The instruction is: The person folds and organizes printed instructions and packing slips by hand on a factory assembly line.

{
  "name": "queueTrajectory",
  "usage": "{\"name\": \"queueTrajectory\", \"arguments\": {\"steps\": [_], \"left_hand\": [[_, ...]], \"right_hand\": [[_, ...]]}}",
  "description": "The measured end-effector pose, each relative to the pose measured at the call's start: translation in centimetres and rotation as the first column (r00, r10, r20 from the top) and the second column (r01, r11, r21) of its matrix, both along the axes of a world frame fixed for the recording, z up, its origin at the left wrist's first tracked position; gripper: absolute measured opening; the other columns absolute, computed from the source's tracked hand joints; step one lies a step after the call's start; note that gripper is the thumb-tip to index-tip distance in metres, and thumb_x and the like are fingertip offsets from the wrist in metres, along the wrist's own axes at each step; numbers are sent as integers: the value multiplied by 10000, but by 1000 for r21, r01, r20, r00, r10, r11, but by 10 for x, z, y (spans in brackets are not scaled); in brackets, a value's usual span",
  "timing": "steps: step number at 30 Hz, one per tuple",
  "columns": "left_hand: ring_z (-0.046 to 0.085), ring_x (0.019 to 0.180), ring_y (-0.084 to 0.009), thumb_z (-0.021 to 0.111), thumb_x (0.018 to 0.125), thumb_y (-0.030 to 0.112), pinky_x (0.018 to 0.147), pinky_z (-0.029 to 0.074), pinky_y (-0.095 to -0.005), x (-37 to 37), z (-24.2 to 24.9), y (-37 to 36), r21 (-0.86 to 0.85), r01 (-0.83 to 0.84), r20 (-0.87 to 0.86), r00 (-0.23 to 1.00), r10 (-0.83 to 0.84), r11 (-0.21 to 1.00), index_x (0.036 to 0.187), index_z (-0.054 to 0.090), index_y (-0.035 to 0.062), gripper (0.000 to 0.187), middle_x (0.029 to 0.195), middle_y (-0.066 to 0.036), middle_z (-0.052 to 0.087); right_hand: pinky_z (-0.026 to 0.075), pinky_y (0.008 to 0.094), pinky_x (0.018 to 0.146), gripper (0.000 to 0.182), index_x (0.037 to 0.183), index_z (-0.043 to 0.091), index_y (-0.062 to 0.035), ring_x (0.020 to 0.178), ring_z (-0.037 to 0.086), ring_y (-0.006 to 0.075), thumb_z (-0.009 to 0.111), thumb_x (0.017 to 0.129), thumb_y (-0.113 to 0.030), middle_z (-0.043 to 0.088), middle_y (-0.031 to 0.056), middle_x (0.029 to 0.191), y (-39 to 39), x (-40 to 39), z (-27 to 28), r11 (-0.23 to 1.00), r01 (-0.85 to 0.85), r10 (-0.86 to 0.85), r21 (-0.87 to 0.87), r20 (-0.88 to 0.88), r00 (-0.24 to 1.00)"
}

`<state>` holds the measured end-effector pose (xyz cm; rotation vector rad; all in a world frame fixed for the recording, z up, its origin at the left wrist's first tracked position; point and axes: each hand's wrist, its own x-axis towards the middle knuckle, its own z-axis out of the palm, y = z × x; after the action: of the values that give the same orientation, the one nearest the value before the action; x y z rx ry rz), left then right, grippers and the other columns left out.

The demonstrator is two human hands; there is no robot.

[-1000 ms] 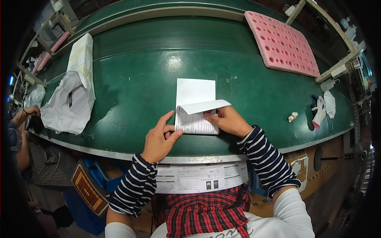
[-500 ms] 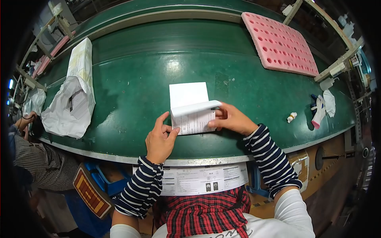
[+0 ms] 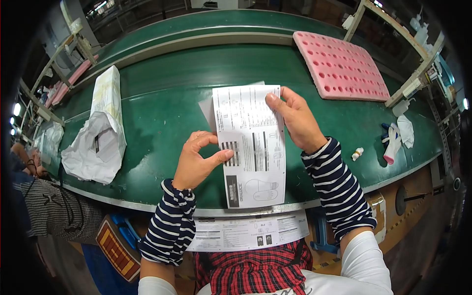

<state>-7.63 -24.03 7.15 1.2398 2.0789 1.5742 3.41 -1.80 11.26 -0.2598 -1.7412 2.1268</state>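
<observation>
A printed white sheet with text and bulb drawings hangs upright between my hands over the green table. My right hand pinches its upper right corner, thumb in front. At its left edge, my left hand has the thumb on the printed face and the fingers curled behind. Part of another pale sheet shows behind the upper left edge. A long printed sheet lies across my lap, below the table edge.
A pink foam block with holes lies at the back right. Crumpled white packaging is on the left. A small white part and a glove lie on the right. Another person's hand shows at far left.
The folded sheet has been opened and raised, now showing its long printed face. My right hand has moved up with its corner; my left hand remains at its left edge.
</observation>
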Motion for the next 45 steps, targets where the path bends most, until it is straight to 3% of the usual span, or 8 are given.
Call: {"name": "queueTrajectory", "arguments": {"steps": [17, 21, 25, 27, 30, 36, 40, 45], "left_hand": [[642, 825, -104, 716, 837, 29, 758, 532, -236, 26, -22, -1, -9, 103, 667, 742, -71, 995, 1081, 623, -38, 270, 960, -74, 690], [667, 816, -164, 711, 809, 25, 747, 537, -296, 0, -55, 12, 23, 2, 439, 898, -12, 1000, 1037, 646, -26, 243, 916, -84, 703], [661, 861, -301, 716, 745, 113, 927, 468, -448, -41, -56, 18, 171, -94, -497, 851, 169, 981, 955, 674, 63, 220, 913, -82, 709], [652, 871, -257, 680, 778, 108, 972, 440, -453, -46, -44, 16, 201, -71, -568, 804, 175, 977, 866, 640, 66, 105, 893, -55, 705], [642, 873, -223, 625, 788, 56, 987, 446, -466, -47, -62, 6, 59, -41, -746, 663, 72, 997, 874, 630, 71, 87, 912, -39, 693], [570, 1108, -273, 598, 813, 71, 1053, 402, -484, -40, -62, -18, -212, -111, -875, 464, -138, 971, 1008, 655, 68, 203, 1071, -78, 653], [541, 1154, -336, 544, 749, -54, 1046, 402, -488, -17, -40, -48, -252, 111, -739, 620, -265, 961, 1034, 671, 39, 326, 1103, -138, 637], [540, 1169, -388, 579, 667, 21, 1073, 342, -487, 17, -59, -83, -209, 295, -124, 938, -324, 933, 1171, 601, 1, 505, 1219, -218, 582]], "right_hand": [[519, 255, 740, 282, 1127, 509, 30, 829, 632, 128, 549, 999, -219, 659, 106, 969, 6, -10, -4, 967, 203, -198, -155, 50, 979], [509, 240, 748, 270, 1123, 509, 11, 811, 625, 99, 566, 991, -217, 657, 79, 957, 0, -1, 8, 983, 99, -100, -158, -2, 995], [508, 233, 741, 230, 1134, 514, -30, 836, 619, 64, 623, 938, -82, 664, 46, 938, -20, 31, 15, 966, -154, 181, 209, -113, 977], [519, 286, 741, 222, 1068, 621, -29, 876, 681, 163, 634, 854, 32, 692, 79, 933, -37, 55, 10, 728, -284, 374, 624, -13, 927], [530, 353, 795, 237, 1075, 658, -58, 916, 679, 279, 637, 848, 5, 692, 122, 999, -55, 71, -58, 569, -403, 494, 717, 95, 864], [492, 397, 957, 181, 1065, 652, -34, 1092, 637, 290, 593, 894, -38, 688, 111, 1109, -67, 82, -95, 646, -458, 432, 611, 202, 879], [514, 358, 825, 180, 1084, 650, -55, 953, 662, 286, 594, 923, -111, 692, 119, 1034, -68, 84, -106, 758, -391, 379, 523, 135, 915], [497, 311, 643, 239, 1139, 579, -27, 695, 662, 197, 589, 946, -167, 666, 134, 789, -75, 88, -105, 891, -237, 179, 386, 182, 967]]}}
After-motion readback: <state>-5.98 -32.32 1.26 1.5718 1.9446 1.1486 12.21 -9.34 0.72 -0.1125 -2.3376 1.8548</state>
